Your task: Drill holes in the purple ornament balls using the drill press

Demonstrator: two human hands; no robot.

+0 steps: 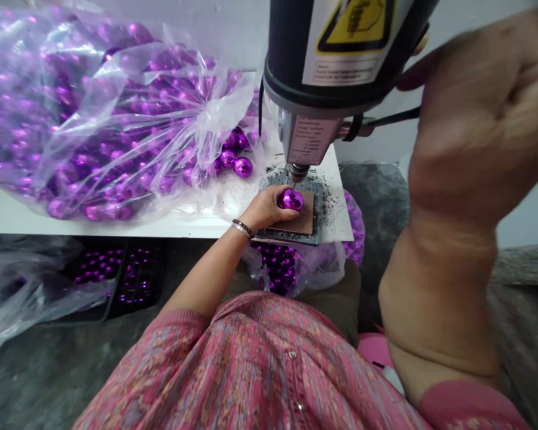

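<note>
My left hand pinches a shiny purple mirror-faceted ball between thumb and fingers. It rests on a brown board over the grey base plate of a drill press. Directly above, the thin bit under the chuck comes down to the top of the ball; whether it has gone in I cannot tell. Close to the camera at right, my right hand is closed at the drill press's black feed lever, its grip partly hidden behind the hand.
The dark drill press head hangs over the white table. A large clear bag of purple balls fills the left side, with a few loose balls at its mouth. Dark shavings surround the plate. Another bag of balls sits below; black crates stand lower left.
</note>
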